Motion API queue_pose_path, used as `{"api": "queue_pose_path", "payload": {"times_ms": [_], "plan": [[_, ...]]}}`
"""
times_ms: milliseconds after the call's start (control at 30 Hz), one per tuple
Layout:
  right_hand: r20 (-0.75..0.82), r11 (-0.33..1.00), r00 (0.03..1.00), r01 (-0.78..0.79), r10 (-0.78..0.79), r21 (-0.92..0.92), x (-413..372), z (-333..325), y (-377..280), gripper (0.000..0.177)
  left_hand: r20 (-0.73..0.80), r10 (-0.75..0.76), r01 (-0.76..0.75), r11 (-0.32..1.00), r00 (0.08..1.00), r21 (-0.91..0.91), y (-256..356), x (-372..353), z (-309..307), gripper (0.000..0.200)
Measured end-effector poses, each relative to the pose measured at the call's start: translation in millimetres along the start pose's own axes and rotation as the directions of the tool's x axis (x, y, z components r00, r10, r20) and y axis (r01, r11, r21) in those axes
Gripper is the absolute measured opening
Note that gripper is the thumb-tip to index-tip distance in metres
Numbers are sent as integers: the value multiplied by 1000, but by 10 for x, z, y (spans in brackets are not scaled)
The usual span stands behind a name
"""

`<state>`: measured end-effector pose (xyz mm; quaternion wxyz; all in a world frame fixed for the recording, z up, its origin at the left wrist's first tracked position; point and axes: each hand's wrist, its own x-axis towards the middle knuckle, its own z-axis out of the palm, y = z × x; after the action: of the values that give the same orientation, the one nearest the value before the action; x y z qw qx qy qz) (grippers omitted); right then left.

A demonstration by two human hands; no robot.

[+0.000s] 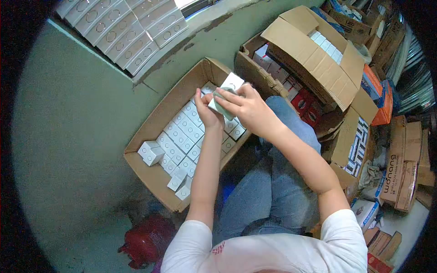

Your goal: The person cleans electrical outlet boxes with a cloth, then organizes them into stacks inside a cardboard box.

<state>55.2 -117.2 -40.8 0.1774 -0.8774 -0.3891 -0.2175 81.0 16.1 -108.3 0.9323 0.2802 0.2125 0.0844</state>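
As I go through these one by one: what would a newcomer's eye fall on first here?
Likely the left hand and right hand, meeting at a white box above an open carton of similar boxes. Next, perhaps the red tank at lower left and the stacked packages at upper left.

A white shirt (277, 252) with short, loose sleeves (343, 232) is worn; it is marked at the front with small red print (218, 248) and paired with faded blue jeans (250, 191).
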Motion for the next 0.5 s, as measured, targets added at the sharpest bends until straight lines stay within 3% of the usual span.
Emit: {"api": "queue_pose_path", "payload": {"times_ms": [33,67,200,300,333,433,500], "plan": [[18,1000,1000,14,-14,-3,11,-5,-16,51,-53,6,-8,1000,999,-21,23,-16,32,54],[-16,1000,1000,16,-17,-15,6,32,35,51,-4,5,-5,999,1000,-43,31,4,-14,55],[-98,975,979,-190,179,-114,116,-190,129,41,9,-20,20,1000,1000,14,39,-12,-34,57],[-61,988,988,-144,140,-61,54,-60,74,44,-33,-24,23,1000,999,-18,52,-15,-28,57],[-62,997,998,-38,34,-67,21,18,64,50,-15,-30,29,999,999,-12,66,-21,-39,54],[11,1000,1000,28,-28,7,-15,103,-165,50,27,-85,83,996,996,44,117,-6,-161,49],[-2,999,1000,-20,20,-40,15,86,-54,45,-14,-78,78,997,997,20,57,-12,-138,47]]}}
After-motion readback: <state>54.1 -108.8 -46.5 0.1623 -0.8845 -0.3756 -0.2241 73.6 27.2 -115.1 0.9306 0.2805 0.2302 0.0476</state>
